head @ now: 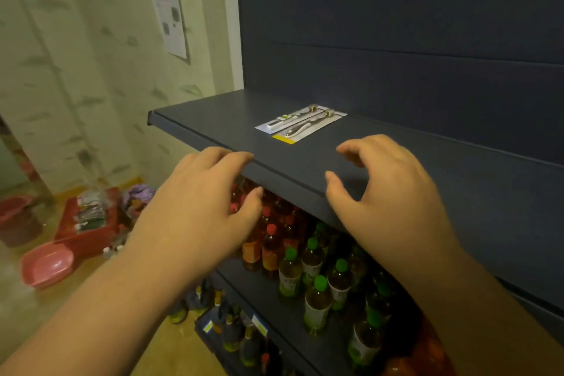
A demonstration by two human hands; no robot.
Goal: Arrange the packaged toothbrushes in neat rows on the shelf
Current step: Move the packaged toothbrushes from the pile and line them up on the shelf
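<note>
1. At the shelf point(213, 119) front edge, my left hand point(207, 192) hovers, fingers loosely curled, empty.
2. My right hand point(387, 183) likewise, palm down, holding nothing.
3. Toothbrush pack point(300, 124) lies flat just beyond both hands.

Two toothbrush packs point(300, 123) are laid side by side mid-shelf point(427, 180); the left hand point(207, 195) and right hand point(387, 183) are held, fingers curled, at its front edge
</note>
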